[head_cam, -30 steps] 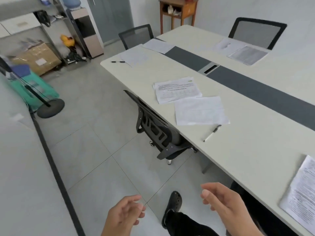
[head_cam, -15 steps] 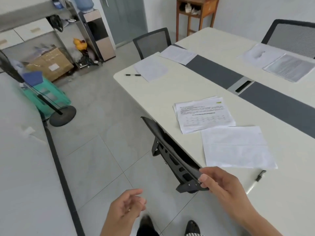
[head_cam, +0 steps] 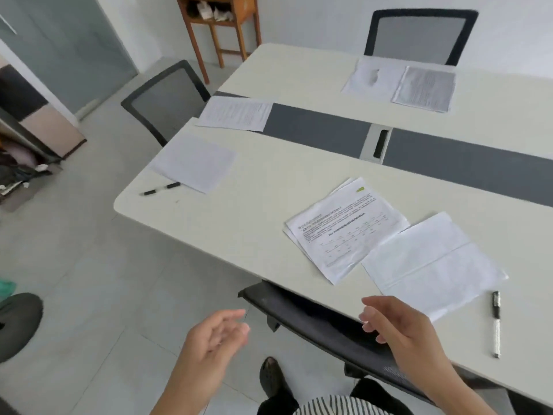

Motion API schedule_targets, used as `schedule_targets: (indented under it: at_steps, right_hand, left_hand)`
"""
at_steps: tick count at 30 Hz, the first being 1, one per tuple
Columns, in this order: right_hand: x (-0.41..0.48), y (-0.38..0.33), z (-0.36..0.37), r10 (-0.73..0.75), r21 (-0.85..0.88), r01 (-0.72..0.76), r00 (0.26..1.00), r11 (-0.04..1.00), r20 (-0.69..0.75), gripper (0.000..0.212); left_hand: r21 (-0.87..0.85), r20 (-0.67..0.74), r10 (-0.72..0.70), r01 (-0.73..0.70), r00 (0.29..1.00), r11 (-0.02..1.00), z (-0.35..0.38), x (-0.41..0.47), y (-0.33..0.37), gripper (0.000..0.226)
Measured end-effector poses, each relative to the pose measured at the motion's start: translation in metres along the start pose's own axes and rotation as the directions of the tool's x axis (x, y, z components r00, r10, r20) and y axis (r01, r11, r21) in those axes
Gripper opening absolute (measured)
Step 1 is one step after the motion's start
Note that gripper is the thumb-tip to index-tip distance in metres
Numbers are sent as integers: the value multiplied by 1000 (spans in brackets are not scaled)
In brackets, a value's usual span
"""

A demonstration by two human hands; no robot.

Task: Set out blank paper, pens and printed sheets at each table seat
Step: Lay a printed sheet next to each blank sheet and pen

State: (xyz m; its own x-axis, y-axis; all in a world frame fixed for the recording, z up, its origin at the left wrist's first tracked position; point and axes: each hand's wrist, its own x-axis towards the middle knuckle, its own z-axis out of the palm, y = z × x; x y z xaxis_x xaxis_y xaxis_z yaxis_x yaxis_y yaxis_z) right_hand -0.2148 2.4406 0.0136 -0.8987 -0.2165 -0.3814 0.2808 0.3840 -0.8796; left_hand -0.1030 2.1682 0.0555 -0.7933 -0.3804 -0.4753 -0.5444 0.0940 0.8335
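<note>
Left grip (head_cam: 215,336): fingers loosely spread, empty, left of the near chair (head_cam: 314,319).
Right grip (head_cam: 398,327): relaxed open, holding nothing, over that chair's back.
Pen (head_cam: 496,323): on the worktop (head_cam: 254,211), right of the chair; probably light, stiff, may roll; pinch mid-barrel.
Blank paper (head_cam: 431,265): just beyond the chair; thin, floppy; lift by a corner.
Printed sheets (head_cam: 344,229): beyond the chair, touching the blank paper; loose stack, could fan apart.

A wooden side table (head_cam: 221,20) stands by the wall; 1 black shoe (head_cam: 270,381) rests on grey floor tiles (head_cam: 89,280)
</note>
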Motion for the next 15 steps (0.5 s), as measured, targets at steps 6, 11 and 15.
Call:
schedule_targets:
  at_steps: [6, 11, 15]
  right_hand:
    - [12, 5, 7, 112, 40, -107, 981, 993, -159, 9]
    - [48, 28, -2, 250, 61, -242, 951, 968, -184, 9]
    - [96, 48, 2, 352, 21, -351, 930, 936, -108, 23]
  left_hand:
    - [147, 208, 52, -84, 977, 986, 7, 89, 40, 24]
    - [380, 259, 110, -206, 960, 902, 65, 161, 37, 18]
    - [562, 298, 154, -304, 942, 769, 108, 214, 28, 32]
